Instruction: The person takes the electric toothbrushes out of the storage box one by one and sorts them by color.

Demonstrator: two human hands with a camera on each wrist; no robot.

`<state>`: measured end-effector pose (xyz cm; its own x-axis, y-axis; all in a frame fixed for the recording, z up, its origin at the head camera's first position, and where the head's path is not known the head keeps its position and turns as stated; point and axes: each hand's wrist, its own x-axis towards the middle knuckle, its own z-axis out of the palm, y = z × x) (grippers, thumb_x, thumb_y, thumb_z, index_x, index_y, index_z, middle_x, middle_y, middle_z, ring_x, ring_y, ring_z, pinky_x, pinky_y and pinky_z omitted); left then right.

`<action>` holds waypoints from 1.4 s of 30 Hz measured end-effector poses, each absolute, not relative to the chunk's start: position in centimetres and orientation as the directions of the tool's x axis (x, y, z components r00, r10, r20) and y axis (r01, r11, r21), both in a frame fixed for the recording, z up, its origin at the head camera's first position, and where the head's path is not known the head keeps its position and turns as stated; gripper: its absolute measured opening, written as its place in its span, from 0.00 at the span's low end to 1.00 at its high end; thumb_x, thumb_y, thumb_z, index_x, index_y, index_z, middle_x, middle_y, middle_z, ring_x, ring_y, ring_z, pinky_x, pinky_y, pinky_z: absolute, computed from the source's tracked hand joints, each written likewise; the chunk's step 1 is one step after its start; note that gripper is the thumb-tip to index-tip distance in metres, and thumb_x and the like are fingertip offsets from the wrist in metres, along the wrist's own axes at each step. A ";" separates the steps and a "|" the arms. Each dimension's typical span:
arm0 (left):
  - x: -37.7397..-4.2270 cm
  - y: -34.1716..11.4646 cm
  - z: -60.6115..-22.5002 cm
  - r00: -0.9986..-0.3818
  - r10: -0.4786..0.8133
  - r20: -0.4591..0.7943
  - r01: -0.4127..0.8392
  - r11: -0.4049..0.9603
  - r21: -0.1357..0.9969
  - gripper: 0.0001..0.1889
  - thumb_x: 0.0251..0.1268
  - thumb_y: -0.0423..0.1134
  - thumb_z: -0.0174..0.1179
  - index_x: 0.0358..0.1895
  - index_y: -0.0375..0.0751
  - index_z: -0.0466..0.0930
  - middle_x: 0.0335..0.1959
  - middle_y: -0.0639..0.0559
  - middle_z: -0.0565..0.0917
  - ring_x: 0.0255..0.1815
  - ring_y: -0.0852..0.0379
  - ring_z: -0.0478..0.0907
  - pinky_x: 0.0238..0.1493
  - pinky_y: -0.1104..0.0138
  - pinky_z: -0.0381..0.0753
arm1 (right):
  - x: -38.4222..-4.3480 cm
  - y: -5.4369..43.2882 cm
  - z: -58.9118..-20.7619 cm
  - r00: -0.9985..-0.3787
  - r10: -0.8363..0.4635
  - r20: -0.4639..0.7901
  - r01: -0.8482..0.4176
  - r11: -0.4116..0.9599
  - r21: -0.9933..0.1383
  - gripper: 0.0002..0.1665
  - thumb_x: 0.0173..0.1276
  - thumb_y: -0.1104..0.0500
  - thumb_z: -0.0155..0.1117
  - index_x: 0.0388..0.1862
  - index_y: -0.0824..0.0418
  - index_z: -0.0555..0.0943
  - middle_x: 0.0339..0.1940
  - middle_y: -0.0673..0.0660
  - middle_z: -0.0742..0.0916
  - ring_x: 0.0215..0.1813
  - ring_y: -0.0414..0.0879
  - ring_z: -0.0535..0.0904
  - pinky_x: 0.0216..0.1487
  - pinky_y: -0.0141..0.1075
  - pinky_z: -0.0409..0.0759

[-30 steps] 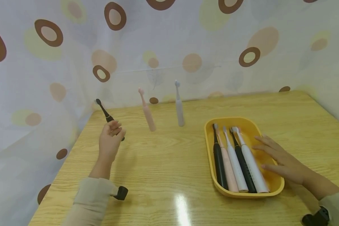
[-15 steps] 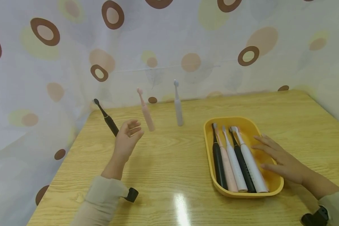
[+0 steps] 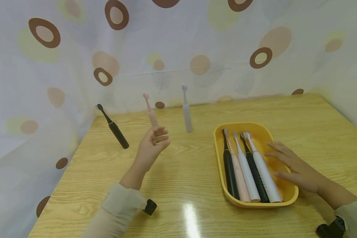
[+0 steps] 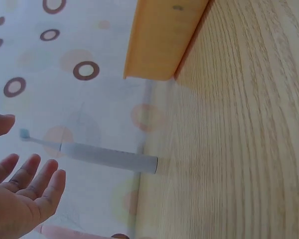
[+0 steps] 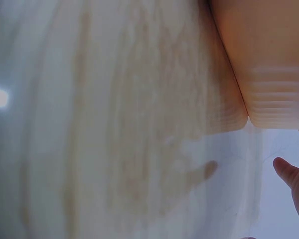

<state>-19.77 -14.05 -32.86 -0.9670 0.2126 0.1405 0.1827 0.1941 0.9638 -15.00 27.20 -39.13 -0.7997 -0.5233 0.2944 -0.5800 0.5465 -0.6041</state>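
Observation:
Three electric toothbrushes stand upright at the back left of the table: a black one (image 3: 118, 134), a pink one (image 3: 152, 118) and a white one (image 3: 187, 117). My left hand (image 3: 151, 147) is in front of the pink toothbrush and covers its lower part in the head view. Its fingers are loosely bent with nothing between them; in the left wrist view, thumb and fingers are apart near the white toothbrush (image 4: 109, 157). My right hand (image 3: 297, 168) lies with spread fingers over the right rim of a yellow tray (image 3: 220, 158). In it several black, pink and white toothbrushes lie side by side.
The wooden table (image 3: 178, 172) reaches back to a dotted curtain (image 3: 178, 43), which also hangs along the left and right sides. The tray's outer wall (image 5: 279, 94) shows close up in the right wrist view.
My left hand has left the black toothbrush, which now stands alone, and has moved right to the pink one. My right hand and the tray stay in place.

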 end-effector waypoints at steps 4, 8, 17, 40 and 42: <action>-19.8 -13.1 -33.0 -0.954 0.267 0.137 0.187 0.171 0.967 0.23 0.57 0.34 0.55 0.56 0.39 0.61 0.52 0.44 0.68 0.51 0.49 0.68 0.49 0.62 0.70 | -15.0 27.2 -39.1 -0.794 -0.527 0.304 -0.588 0.538 -0.603 0.29 0.53 0.67 0.58 0.56 0.66 0.66 0.65 0.64 0.56 0.67 0.48 0.35 0.53 0.66 0.36; -19.7 -12.2 -33.2 -0.943 0.312 0.118 0.168 0.139 0.976 0.22 0.57 0.34 0.55 0.56 0.39 0.62 0.52 0.45 0.69 0.51 0.50 0.68 0.49 0.62 0.70 | -15.0 27.2 -39.1 -0.791 -0.529 0.307 -0.591 0.534 -0.604 0.29 0.53 0.68 0.58 0.56 0.66 0.66 0.65 0.64 0.56 0.67 0.47 0.35 0.53 0.66 0.36; -19.7 -9.8 -33.7 -0.908 0.408 0.091 0.130 0.068 0.989 0.23 0.58 0.36 0.55 0.57 0.40 0.61 0.52 0.45 0.69 0.51 0.51 0.68 0.50 0.61 0.69 | -15.1 27.1 -39.0 -0.793 -0.528 0.304 -0.589 0.539 -0.602 0.29 0.53 0.67 0.58 0.56 0.66 0.66 0.65 0.64 0.56 0.67 0.46 0.34 0.53 0.66 0.36; -18.9 -2.3 -34.1 -0.768 0.639 0.048 0.026 -0.044 0.999 0.23 0.57 0.27 0.53 0.57 0.38 0.62 0.50 0.46 0.71 0.50 0.54 0.70 0.45 0.68 0.73 | -14.9 27.1 -38.8 -0.788 -0.534 0.306 -0.599 0.551 -0.581 0.29 0.54 0.67 0.58 0.57 0.67 0.65 0.65 0.63 0.56 0.67 0.49 0.35 0.55 0.64 0.37; -19.0 -1.7 -34.3 -0.754 0.655 0.048 0.028 -0.042 0.999 0.23 0.57 0.27 0.53 0.57 0.38 0.62 0.50 0.46 0.72 0.49 0.56 0.70 0.44 0.69 0.73 | -14.8 27.1 -38.8 -0.794 -0.531 0.297 -0.591 0.556 -0.585 0.30 0.54 0.67 0.58 0.58 0.66 0.65 0.66 0.63 0.56 0.67 0.50 0.36 0.55 0.64 0.37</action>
